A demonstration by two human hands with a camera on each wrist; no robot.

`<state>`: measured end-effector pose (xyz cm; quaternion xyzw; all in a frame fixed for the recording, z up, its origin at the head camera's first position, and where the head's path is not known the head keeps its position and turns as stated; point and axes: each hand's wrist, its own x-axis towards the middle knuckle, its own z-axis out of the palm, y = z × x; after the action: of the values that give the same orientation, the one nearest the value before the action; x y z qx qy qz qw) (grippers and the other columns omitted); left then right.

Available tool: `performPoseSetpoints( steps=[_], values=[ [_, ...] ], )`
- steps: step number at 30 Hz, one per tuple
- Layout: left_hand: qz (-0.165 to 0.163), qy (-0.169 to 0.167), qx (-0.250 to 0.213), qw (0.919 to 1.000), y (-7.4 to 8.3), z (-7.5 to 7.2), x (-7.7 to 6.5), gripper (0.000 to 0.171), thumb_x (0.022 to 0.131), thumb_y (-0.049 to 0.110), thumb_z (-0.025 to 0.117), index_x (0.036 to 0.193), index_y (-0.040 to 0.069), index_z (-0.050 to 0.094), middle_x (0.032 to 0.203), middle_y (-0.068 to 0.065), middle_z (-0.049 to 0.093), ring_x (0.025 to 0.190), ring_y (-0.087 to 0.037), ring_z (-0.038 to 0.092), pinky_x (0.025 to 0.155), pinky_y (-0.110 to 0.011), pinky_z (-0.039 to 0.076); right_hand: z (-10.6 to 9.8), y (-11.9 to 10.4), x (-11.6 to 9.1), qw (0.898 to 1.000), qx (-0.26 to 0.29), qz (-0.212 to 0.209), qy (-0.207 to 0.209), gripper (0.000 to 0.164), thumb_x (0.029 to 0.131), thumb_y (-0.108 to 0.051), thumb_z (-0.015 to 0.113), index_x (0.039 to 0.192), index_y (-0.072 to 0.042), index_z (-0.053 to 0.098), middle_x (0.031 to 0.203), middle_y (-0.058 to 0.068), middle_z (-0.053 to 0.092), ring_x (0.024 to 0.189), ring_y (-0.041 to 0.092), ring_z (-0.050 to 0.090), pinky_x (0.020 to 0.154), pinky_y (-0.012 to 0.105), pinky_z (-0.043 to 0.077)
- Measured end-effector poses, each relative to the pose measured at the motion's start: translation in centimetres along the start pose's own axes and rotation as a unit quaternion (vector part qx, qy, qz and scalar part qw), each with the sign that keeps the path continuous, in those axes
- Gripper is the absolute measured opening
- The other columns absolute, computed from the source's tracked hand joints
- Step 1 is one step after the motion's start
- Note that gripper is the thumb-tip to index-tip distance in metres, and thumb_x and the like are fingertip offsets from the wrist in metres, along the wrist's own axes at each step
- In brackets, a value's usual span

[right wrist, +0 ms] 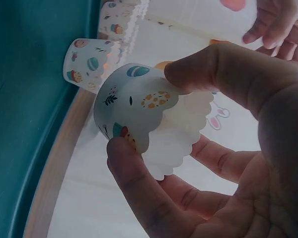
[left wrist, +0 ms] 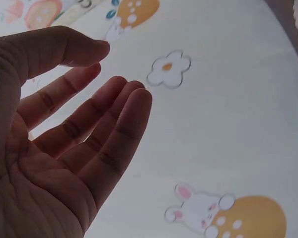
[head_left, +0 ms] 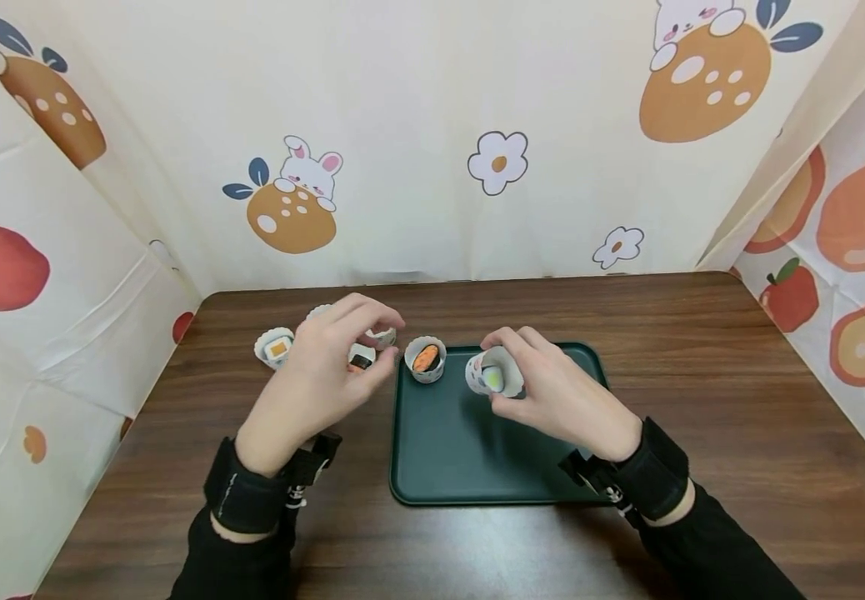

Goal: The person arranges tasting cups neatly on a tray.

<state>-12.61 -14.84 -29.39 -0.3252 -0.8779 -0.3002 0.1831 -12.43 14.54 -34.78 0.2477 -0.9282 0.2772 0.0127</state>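
Observation:
My right hand [head_left: 552, 392] grips a white paper baking cup [right wrist: 131, 96] printed with small pictures, thumb and fingers at its side. The cup is tilted over the dark green tray [head_left: 462, 467], and a small pale green and white piece [head_left: 492, 379] lies inside. Nothing is between the fingers of my left hand [left wrist: 64, 129], which are apart and gently bent. In the head view that hand is above several baking cups left of the tray, partly hiding them. One of these cups shows an orange and black piece [head_left: 361, 362].
Another baking cup [head_left: 425, 372] with an orange sushi-like piece [head_left: 426, 358] stands at the tray's back left corner. Farther left, a cup [head_left: 261, 348] holds a white and yellow piece [head_left: 278, 347]. The brown wooden table [head_left: 717, 417] meets a printed curtain [head_left: 417, 225] behind.

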Motion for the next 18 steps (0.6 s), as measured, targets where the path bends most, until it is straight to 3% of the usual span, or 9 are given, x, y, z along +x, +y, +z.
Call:
performPoseSetpoints(
  steps=[9,18],
  values=[
    [-0.023,0.012,0.033,0.9991,-0.5,-2.1,-0.6,0.031,0.089,0.002,0.081,0.117,0.012,0.075,0.108,0.001,0.072,0.086,-0.011,0.068,0.069,-0.028,0.055,0.4,0.8,2.3,0.999,-0.006,0.005,-0.034,0.049,0.091,-0.013,0.078,0.137,-0.01,0.059,0.116,0.014,0.063,0.095,0.024,0.059,0.076,0.034,0.052],
    [-0.029,0.017,0.039,0.9987,-0.8,-2.8,-0.9,0.031,0.088,0.002,0.082,0.117,0.011,0.075,0.108,0.0,0.073,0.084,-0.011,0.067,0.076,-0.033,0.06,1.6,1.2,5.2,0.995,-0.026,0.033,-0.088,0.055,0.092,-0.016,0.08,0.142,-0.009,0.057,0.121,0.018,0.062,0.095,0.027,0.06,0.074,0.036,0.053]
  ],
)
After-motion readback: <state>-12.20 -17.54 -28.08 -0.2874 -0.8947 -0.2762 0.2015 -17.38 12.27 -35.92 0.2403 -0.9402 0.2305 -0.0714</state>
